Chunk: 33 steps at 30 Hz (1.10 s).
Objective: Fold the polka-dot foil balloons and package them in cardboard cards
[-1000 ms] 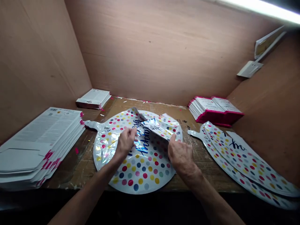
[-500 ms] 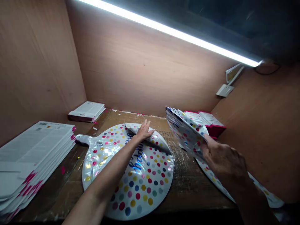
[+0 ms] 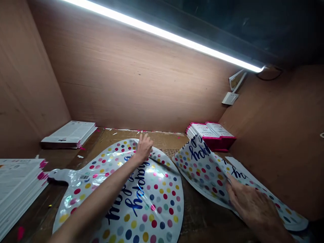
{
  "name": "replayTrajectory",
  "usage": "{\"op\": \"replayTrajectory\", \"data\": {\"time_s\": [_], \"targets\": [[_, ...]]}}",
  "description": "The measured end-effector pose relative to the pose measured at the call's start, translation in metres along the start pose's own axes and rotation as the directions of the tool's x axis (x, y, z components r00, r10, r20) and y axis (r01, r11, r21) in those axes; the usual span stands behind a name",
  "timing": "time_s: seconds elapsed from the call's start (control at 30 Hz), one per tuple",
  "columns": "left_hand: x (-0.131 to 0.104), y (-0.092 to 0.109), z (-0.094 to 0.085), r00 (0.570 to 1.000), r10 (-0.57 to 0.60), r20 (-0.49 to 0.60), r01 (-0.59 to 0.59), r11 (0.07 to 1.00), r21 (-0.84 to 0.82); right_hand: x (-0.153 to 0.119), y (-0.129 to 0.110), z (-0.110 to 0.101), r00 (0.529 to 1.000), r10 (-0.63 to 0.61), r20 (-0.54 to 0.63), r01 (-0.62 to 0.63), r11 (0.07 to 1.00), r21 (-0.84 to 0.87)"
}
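- Holding a dotted balloon (image 3: 199,172) at 2 o'clock, your right hand (image 3: 249,199) looks closed, thumb on top; the fingers beneath are hidden, so how tightly they grip cannot be told.
- That balloon's far end stands up in a fold at 1 o'clock, partly in front of the pink-edged card pack (image 3: 219,143).
- Your left hand (image 3: 144,146) is at 12 o'clock, fingers loosely curled, not spread wide, by the far rim of the middle balloon (image 3: 162,199). Whether it pinches the film or only rests there, you cannot tell.
- The middle balloon lies mostly flat at 11 o'clock on the cardboard (image 3: 108,138), its neck pointing to its own 10 o'clock, with a ridge beside your left hand.
- As for progress, the middle balloon looks spread out but unfolded, so any folding of it seems undone.
- The right-hand balloon seems only part settled: it overlaps the dotted pile (image 3: 291,217) at 2 to 3 o'clock, but is bent and in your grasp.
- Two white card stacks lie to your left: the smaller stack (image 3: 69,131) between 10 and 11 o'clock, the larger stack (image 3: 17,185) at 10.
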<state>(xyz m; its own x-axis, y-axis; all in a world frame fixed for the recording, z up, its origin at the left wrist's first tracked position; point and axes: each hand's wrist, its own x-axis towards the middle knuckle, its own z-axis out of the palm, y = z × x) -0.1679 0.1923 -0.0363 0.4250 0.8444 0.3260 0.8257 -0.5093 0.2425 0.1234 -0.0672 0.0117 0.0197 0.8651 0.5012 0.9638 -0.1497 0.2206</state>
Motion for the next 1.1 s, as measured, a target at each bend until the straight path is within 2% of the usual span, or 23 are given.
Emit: {"op": "replayTrajectory", "data": {"time_s": [0.07, 0.13, 0.2, 0.27, 0.3, 0.33, 0.37, 0.4, 0.43, 0.47, 0.53, 0.63, 0.73, 0.77, 0.8, 0.83, 0.87, 0.9, 0.93, 0.97, 1.0, 1.03, 1.1], "targets": [[0.018, 0.017, 0.007, 0.995, -0.065, -0.077, 0.064, 0.998, -0.007, 0.006, 0.005, -0.011, 0.999, 0.043, -0.007, -0.043, 0.994, -0.097], [0.019, 0.031, 0.011, 0.981, -0.141, -0.133, 0.128, 0.987, -0.100, 0.014, 0.003, -0.025, 0.997, 0.083, -0.008, -0.083, 0.984, -0.159], [-0.003, 0.045, 0.010, 0.958, -0.232, -0.167, 0.186, 0.950, -0.250, 0.022, -0.011, -0.038, 0.995, 0.097, 0.004, -0.095, 0.979, -0.183], [-0.043, 0.060, 0.006, 0.937, -0.344, -0.070, 0.262, 0.819, -0.511, 0.027, -0.042, -0.045, 0.991, 0.092, 0.093, -0.077, 0.984, -0.161], [-0.068, 0.068, 0.002, 0.922, -0.380, 0.079, 0.328, 0.655, -0.681, 0.028, -0.064, -0.045, 0.980, 0.087, 0.177, -0.062, 0.988, -0.138], [-0.093, 0.076, -0.003, 0.892, -0.359, 0.273, 0.411, 0.396, -0.821, 0.027, -0.088, -0.045, 0.955, 0.061, 0.291, -0.033, 0.995, -0.098], [-0.118, 0.083, -0.007, 0.848, -0.303, 0.435, 0.490, 0.130, -0.862, 0.024, -0.113, -0.043, 0.917, -0.016, 0.399, 0.025, 1.000, -0.016], [-0.140, 0.089, -0.012, 0.803, -0.258, 0.538, 0.538, -0.078, -0.840, 0.018, -0.137, -0.040, 0.876, -0.106, 0.471, 0.078, 0.994, 0.078], [-0.158, 0.093, -0.017, 0.768, -0.243, 0.593, 0.552, -0.220, -0.805, 0.011, -0.158, -0.036, 0.846, -0.197, 0.495, 0.124, 0.977, 0.176], [-0.173, 0.094, -0.022, 0.742, -0.267, 0.614, 0.541, -0.302, -0.785, 0.002, -0.174, -0.033, 0.834, -0.292, 0.468, 0.174, 0.945, 0.278], [-0.191, 0.087, -0.031, 0.702, -0.374, 0.606, 0.503, -0.341, -0.794, -0.017, -0.189, -0.025, 0.822, -0.484, 0.300, 0.298, 0.814, 0.498], [-0.205, 0.055, -0.046, 0.619, -0.470, 0.629, 0.538, -0.330, -0.776, -0.036, -0.176, -0.011, 0.773, -0.634, -0.037, 0.478, 0.542, 0.692], [-0.217, 0.022, -0.061, 0.561, -0.480, 0.674, 0.623, -0.292, -0.726, -0.039, -0.160, 0.014, 0.709, -0.668, -0.225, 0.613, 0.426, 0.665], [-0.221, 0.016, -0.066, 0.555, -0.482, 0.678, 0.664, -0.233, -0.710, -0.039, -0.159, 0.022, 0.694, -0.670, -0.262, 0.645, 0.418, 0.640], [-0.226, 0.012, -0.069, 0.550, -0.498, 0.671, 0.718, -0.129, -0.684, -0.038, -0.160, 0.031, 0.687, -0.668, -0.286, 0.667, 0.423, 0.614], [-0.230, 0.011, -0.072, 0.551, -0.543, 0.633, 0.763, 0.022, -0.646, -0.037, -0.163, 0.038, 0.683, -0.668, -0.296, 0.681, 0.434, 0.590], [-0.235, 0.011, -0.075, 0.573, -0.618, 0.538, 0.780, 0.210, -0.589, -0.036, -0.167, 0.044, 0.681, -0.673, -0.289, 0.687, 0.450, 0.571], [-0.241, 0.014, -0.076, 0.625, -0.681, 0.380, 0.757, 0.411, -0.508, -0.035, -0.171, 0.048, 0.676, -0.685, -0.273, 0.693, 0.462, 0.554], [-0.248, 0.017, -0.076, 0.704, -0.686, 0.185, 0.691, 0.598, -0.406, -0.034, -0.174, 0.050, 0.660, -0.707, -0.253, 0.704, 0.465, 0.538], [-0.255, 0.020, -0.074, 0.787, -0.617, 0.009, 0.590, 0.749, -0.302, -0.033, -0.177, 0.051, 0.636, -0.737, -0.229, 0.717, 0.456, 0.527], [-0.264, 0.022, -0.072, 0.860, -0.499, -0.108, 0.469, 0.855, -0.222, -0.032, -0.179, 0.051, 0.610, -0.765, -0.206, 0.729, 0.441, 0.524], [-0.273, 0.023, -0.069, 0.917, -0.369, -0.148, 0.344, 0.923, -0.172, -0.030, -0.179, 0.050, 0.585, -0.791, -0.181, 0.736, 0.423, 0.529], [-0.291, 0.021, -0.062, 0.984, -0.168, -0.058, 0.157, 0.973, -0.170, -0.024, -0.178, 0.047, 0.541, -0.831, -0.133, 0.730, 0.385, 0.565]]}}
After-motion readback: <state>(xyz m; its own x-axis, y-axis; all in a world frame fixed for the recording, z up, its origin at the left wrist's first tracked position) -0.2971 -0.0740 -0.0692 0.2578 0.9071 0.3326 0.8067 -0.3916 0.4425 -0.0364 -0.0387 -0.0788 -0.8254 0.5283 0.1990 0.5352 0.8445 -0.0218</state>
